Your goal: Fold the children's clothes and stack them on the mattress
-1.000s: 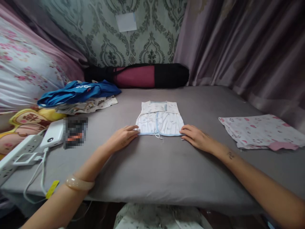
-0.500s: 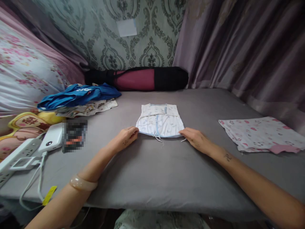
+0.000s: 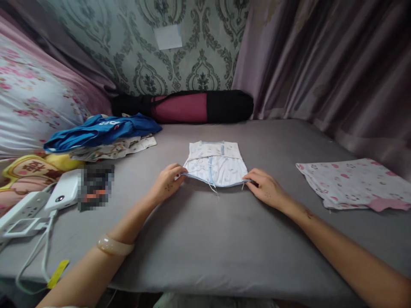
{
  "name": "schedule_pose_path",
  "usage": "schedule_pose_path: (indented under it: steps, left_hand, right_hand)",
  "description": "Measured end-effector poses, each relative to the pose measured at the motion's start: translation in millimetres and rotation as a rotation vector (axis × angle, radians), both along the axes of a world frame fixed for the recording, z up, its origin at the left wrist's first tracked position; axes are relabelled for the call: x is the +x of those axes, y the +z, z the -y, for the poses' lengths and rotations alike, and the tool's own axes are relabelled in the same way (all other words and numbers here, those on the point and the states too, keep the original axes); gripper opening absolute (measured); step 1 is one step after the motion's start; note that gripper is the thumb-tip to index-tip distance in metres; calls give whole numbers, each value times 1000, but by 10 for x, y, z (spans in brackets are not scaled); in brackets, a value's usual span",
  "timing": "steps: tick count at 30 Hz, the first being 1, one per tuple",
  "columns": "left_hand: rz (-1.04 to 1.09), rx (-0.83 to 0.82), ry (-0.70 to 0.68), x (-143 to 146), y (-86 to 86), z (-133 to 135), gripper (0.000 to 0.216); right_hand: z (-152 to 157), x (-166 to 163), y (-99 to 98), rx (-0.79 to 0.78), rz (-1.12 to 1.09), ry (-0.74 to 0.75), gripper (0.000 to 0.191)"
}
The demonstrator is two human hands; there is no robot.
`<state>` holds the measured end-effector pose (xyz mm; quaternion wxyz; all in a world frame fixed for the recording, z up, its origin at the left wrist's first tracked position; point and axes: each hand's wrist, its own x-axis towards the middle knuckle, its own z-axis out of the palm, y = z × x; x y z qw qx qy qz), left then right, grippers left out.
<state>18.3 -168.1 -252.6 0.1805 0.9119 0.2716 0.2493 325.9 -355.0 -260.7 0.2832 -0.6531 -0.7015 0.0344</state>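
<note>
A small white baby shirt with blue trim and a faint print lies on the grey sheet, its sleeves folded inward across the upper part. My left hand pinches the near left corner of its hem, lifted slightly off the sheet. At the near right corner, my right hand pinches the hem between thumb and fingers. Thin white ties hang from the middle of the blue-edged hem, with another short one by the right hand. A pale bangle circles my left wrist.
To the right lies a folded white cloth with a pink print. A blue garment tops a clothes pile at left. Nearer are a power strip, a white power bank and cables. A black and maroon bag lies along the wall.
The near left corner of the shirt's hem has risen a little with my left hand. Both hands keep their pinch, and the view has shifted slightly.
</note>
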Motion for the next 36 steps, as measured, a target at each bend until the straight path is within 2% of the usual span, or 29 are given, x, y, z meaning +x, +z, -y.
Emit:
schedule_pose_path:
  steps: [4, 6, 8, 13, 19, 24, 29, 32, 36]
  left_hand:
    - [197, -179, 134, 172, -1, -133, 18]
    - [292, -296, 203, 287, -38, -224, 18]
    - [368, -344, 256, 412, -86, -320, 18]
    - [416, -327, 384, 706, -168, -526, 13]
    - [360, -243, 456, 946, -177, -690, 13]
    - [307, -193, 466, 1058, -211, -826, 21]
    - [338, -33, 426, 1122, -312, -977, 23]
    - [234, -52, 419, 1155, -376, -1036, 19]
    - [71, -111, 503, 1192, -402, -1083, 12]
  right_hand:
    - [-221, 43, 58, 140, -103, -151, 15]
    - [-365, 58, 88, 143, -169, -265, 15]
    - [-523, 77, 104, 128, -219, -360, 17]
    - [-914, 173, 49, 145, -261, -431, 23]
    - [-1245, 273, -87, 99, -130, -516, 31]
    - [-1397, 319, -113, 16, -22, -513, 35]
    - [-1507, 405, -115, -29, 40, -514, 38]
    - [-1563, 448, -130, -118, 71, -498, 35]
    - [-1628, 463, -138, -187, 70, -566, 32]
